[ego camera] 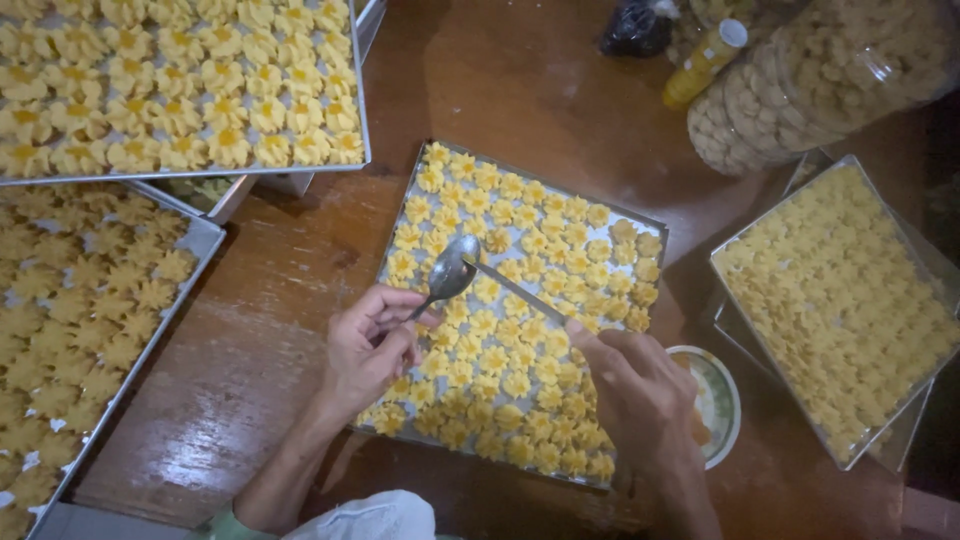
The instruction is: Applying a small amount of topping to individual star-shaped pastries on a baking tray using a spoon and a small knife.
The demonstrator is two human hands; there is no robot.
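Spoon [452,268] held in left hand [368,348], fingers pinching handle, bowl raised over centre tray [400,215] of yellow flower-shaped cookies [505,330]. Right hand [640,395] closed around thin stick [515,290], tip touching spoon bowl. Both hands over near half of tray. Small bowl [722,405] just beside right hand. More cookie trays left and right, wooden table [270,330] beneath.

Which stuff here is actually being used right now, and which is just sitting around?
In use: left hand holding spoon; right hand holding thin stick; middle cookie tray; small bowl.
Lying about: the other cookie trays; cookie jar; yellow bottle.
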